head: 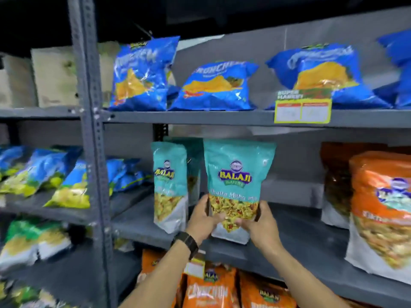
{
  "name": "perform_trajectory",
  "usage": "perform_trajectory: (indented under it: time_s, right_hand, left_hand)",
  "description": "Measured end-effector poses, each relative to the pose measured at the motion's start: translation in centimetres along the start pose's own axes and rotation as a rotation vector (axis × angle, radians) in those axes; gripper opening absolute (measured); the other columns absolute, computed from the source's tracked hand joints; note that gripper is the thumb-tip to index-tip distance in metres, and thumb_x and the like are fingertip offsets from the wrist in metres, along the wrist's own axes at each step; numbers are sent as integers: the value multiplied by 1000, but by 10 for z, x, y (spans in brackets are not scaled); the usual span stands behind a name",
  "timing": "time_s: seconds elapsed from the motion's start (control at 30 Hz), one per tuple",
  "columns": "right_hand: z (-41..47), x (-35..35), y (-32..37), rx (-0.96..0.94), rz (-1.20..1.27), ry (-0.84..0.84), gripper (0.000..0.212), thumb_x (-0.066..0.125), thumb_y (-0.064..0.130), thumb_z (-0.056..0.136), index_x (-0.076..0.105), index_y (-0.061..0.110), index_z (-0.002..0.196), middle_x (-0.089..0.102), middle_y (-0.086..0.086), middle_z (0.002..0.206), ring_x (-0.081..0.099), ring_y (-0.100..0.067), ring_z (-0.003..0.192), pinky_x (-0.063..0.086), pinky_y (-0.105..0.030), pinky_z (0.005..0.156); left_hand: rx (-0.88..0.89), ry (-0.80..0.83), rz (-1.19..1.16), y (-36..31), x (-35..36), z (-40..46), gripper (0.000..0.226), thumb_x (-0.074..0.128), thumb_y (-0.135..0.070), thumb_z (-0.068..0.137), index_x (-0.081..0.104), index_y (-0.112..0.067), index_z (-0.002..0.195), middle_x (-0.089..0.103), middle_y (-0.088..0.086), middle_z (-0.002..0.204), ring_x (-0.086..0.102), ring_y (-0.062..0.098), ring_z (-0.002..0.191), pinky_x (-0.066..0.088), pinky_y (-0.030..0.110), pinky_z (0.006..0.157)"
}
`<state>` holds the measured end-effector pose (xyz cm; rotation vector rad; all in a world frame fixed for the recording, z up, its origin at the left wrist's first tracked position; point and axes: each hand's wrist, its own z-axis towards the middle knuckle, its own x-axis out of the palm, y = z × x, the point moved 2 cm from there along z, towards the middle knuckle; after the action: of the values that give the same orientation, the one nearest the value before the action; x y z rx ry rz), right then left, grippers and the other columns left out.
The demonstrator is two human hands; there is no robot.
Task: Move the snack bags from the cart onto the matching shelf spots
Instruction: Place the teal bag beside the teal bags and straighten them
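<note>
Nearest the lens, at the bottom centre of the frame, two bare forearms reach up toward the middle shelf; the left one wears a dark wristwatch. The left hand and the right hand grasp the lower corners of a teal snack bag from either side, fingers wrapped round its base. The bag stands upright at the centre of the frame, its bottom edge at or just above the shelf front; I cannot tell whether it is resting yet.

Just to its left stands a matching teal bag, with another tucked behind it, so this looks like the right spot. To finish well, I would seat the flat base fully on the shelf, slide it back until it lines up beside its neighbour, keep the label facing out, and let go only once it stands unaided. A tall pouch like this may tip forward.

Orange bags fill the right edge, well apart. Blue bags lie on the shelf above. The cart is not in view.
</note>
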<state>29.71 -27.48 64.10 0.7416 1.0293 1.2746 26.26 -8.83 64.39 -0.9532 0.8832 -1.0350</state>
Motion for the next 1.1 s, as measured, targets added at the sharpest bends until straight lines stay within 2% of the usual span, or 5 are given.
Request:
perform_trajectory:
  time_s: [0.17,0.43,0.57,0.67,1.1]
  right_hand:
    - [2,10,-12,-34,-47,-38,58,90,17,75,56,43,115,70,17,114,67,-16,114,51,-28,84]
    - [-28,38,-1,-245,-483,-352,129,95,41,68,9,27,164,12,-14,170,18,-38,156,34,-59,122]
    - [-16,76,6,-185,-644,-274,153,88,72,54,-8,29,164,-11,-16,173,5,-46,159,28,-73,116]
    - [-8,92,5,-164,-683,-275,159,91,72,45,-5,29,166,-9,-22,173,12,-51,157,36,-73,111]
    - [-10,118,4,-230,-912,-328,142,89,68,54,16,23,167,5,-26,174,18,-55,156,34,-84,103]
  left_hand:
    - [-5,24,-8,35,-7,13,95,86,-58,70,44,-35,151,58,-11,149,54,13,140,42,49,119]
    - [315,-674,305,8,-113,-39,53,77,-8,86,62,-48,117,63,-10,119,63,15,111,55,43,98]
    - [30,-271,315,39,-158,-6,126,90,-11,72,6,-39,162,12,-8,169,15,6,152,22,48,126]
    - [-18,-94,104,46,-157,10,137,91,-9,71,-7,-43,160,26,-7,167,36,11,147,36,38,117]
    - [110,-359,446,45,-136,11,144,90,-46,67,-22,-43,158,-10,6,173,-3,23,161,19,52,127]
